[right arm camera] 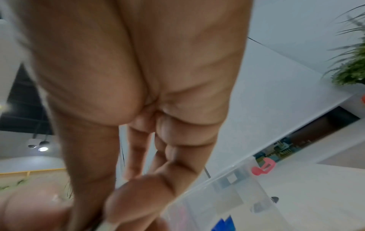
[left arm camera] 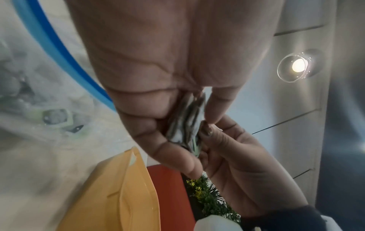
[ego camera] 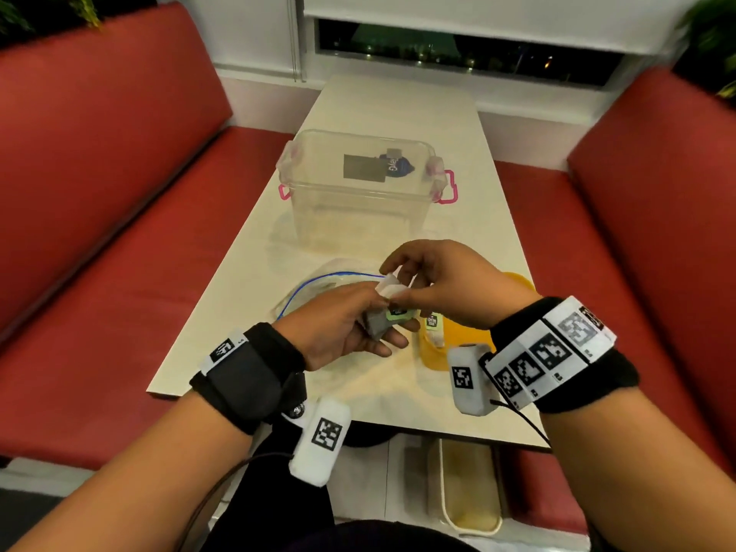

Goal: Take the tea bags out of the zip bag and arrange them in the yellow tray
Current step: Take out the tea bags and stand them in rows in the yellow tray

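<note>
My left hand (ego camera: 378, 328) grips a small stack of tea bags (ego camera: 388, 314) just above the table; the stack's edges (left arm camera: 187, 121) show in the left wrist view too. From above, my right hand (ego camera: 398, 292) pinches the top white tea bag (ego camera: 392, 288) of that stack. The zip bag (ego camera: 318, 288), clear with a blue seal, lies open behind my left hand, and more tea bags (left arm camera: 55, 118) show blurred inside it. The yellow tray (ego camera: 436, 358) sits under my right wrist with one tea bag (ego camera: 432, 326) in it.
A clear plastic box (ego camera: 358, 185) with pink latches (ego camera: 450, 187) stands further back on the white table (ego camera: 247, 296). Red bench seats (ego camera: 119, 253) run along both sides. The table's near edge lies just below my wrists.
</note>
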